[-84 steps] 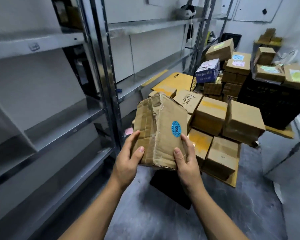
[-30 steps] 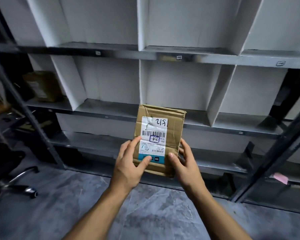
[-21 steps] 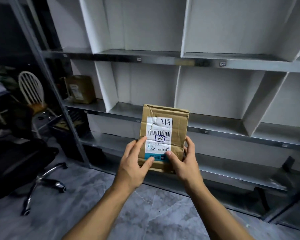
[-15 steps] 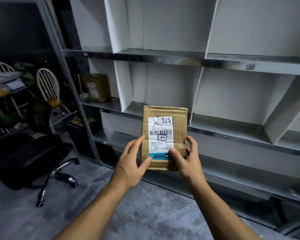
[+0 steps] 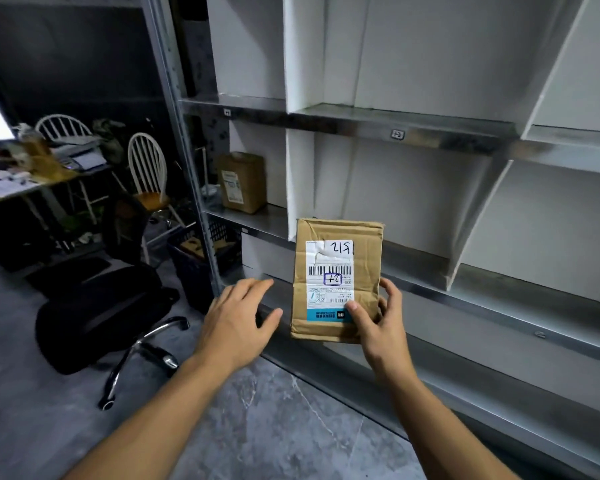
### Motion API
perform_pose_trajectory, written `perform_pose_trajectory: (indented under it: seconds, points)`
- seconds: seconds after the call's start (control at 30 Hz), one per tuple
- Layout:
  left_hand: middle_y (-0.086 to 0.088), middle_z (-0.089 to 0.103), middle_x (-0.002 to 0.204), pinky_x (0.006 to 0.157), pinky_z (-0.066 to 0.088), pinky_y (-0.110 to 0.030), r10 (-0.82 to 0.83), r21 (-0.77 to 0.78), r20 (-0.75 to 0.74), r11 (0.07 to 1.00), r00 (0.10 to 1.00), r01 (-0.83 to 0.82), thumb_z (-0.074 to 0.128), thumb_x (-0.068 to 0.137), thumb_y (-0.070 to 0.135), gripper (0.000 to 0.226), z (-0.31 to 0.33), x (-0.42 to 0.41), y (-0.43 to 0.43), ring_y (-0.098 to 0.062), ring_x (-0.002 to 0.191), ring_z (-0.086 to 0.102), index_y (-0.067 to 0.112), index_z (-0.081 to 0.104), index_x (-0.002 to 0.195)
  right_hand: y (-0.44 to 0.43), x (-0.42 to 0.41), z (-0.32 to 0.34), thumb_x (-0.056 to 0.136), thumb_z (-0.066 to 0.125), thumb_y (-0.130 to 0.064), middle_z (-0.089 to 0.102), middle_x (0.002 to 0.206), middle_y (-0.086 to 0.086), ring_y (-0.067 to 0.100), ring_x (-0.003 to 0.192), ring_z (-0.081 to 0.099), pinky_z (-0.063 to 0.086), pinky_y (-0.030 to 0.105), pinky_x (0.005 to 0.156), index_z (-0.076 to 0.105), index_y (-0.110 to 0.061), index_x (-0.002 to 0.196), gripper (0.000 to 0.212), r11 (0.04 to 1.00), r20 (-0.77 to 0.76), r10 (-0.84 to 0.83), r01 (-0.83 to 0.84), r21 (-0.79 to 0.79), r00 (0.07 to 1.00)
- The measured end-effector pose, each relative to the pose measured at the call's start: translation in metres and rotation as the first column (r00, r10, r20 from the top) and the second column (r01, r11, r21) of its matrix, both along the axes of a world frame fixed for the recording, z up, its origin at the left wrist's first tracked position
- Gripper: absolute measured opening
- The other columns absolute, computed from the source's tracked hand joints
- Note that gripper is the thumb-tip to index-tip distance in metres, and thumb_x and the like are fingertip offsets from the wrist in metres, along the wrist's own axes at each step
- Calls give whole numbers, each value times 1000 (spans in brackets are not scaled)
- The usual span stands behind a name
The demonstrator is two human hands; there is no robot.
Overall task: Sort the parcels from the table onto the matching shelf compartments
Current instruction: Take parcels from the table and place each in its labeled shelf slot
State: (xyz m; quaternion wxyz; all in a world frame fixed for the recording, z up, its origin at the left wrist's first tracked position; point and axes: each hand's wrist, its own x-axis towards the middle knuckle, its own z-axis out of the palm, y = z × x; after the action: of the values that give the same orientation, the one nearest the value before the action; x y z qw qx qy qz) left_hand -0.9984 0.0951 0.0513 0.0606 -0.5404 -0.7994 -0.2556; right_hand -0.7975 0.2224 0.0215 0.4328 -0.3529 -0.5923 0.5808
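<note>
A flat brown cardboard parcel (image 5: 338, 258) with a white barcode label, handwritten marks and a blue strip stands upright in front of the metal shelf unit (image 5: 406, 128). My right hand (image 5: 378, 323) grips its lower right corner, thumb on the label. My left hand (image 5: 239, 315) hovers just left of the parcel with fingers spread, holding nothing. White dividers split the shelf into compartments with small tags on the front edges. Another brown parcel (image 5: 243, 181) stands in the leftmost middle compartment.
An overturned black office chair (image 5: 94, 317) lies on the grey floor at the left. Behind it are white wooden chairs (image 5: 146, 168), a cluttered desk (image 5: 21, 178) and a dark basket (image 5: 198, 258) beside the shelf's upright post.
My left hand has let go of the parcel and moved left of it; only my right hand holds it now. The view has shifted left along the shelves.
</note>
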Motion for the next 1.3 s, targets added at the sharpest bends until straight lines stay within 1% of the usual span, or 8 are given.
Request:
perform_pose_trajectory:
  seconds: [0.2,0.3,0.6,0.8,1.03,1.1,1.2,1.3]
  points:
    - [9,45,139,107,31,-35,83,-45,-104,995,991,-88,50,92,51,56,9,-60,43,-14,129,38,31,40,143,53,-67,5,92,68,-29,54,123,-21,15,112,65,59,49,89,31,-73,114,61,999,-14,5,-4,41,1000]
    - [9,47,137,106,33,-36,120,-48,-130,991,984,-127,51,91,51,55,10,-89,55,-16,127,40,31,42,141,75,-101,8,91,69,-34,56,130,-13,17,115,64,57,52,91,28,-81,109,65,997,17,4,-6,71,1000]
    - [8,43,142,109,30,-36,128,-126,-171,980,977,-151,45,92,55,58,2,-196,81,-17,130,38,30,36,144,107,-208,-4,89,70,-37,58,134,-11,15,117,63,56,51,93,30,-73,120,62,995,47,31,-36,96,998]
    - [9,41,143,108,32,-38,33,-176,-178,982,984,-65,44,93,55,58,-5,-295,109,-17,130,38,32,32,145,116,-295,-11,93,67,-29,56,134,-10,12,116,62,58,35,91,28,-50,137,62,996,15,-18,17,82,1000]
    - [9,42,143,105,34,-36,-112,-215,-166,974,980,75,43,93,55,58,2,-418,128,-17,129,38,33,32,145,114,-394,-1,93,65,-26,49,117,-29,6,113,60,56,21,80,27,-50,133,60,988,61,-146,142,65,987]
    - [8,43,142,105,35,-37,-145,-213,-165,971,976,109,45,93,54,57,2,-445,136,-18,128,40,32,34,145,116,-413,-2,94,65,-26,50,117,-28,7,113,60,56,22,83,27,-48,134,60,977,53,-208,204,65,977]
    - [8,44,141,104,36,-38,-199,-207,-139,964,970,168,45,94,52,55,1,-467,149,-19,126,41,32,36,144,119,-430,0,93,66,-28,52,119,-26,10,115,61,56,33,93,28,-48,135,60,960,71,-277,273,67,958]
    - [9,45,140,102,37,-39,-277,-209,-126,946,953,248,45,94,51,54,0,-476,164,-19,126,42,31,38,143,127,-438,-1,93,66,-29,54,121,-22,11,116,61,57,38,94,29,-48,137,61,946,80,-322,318,61,943]
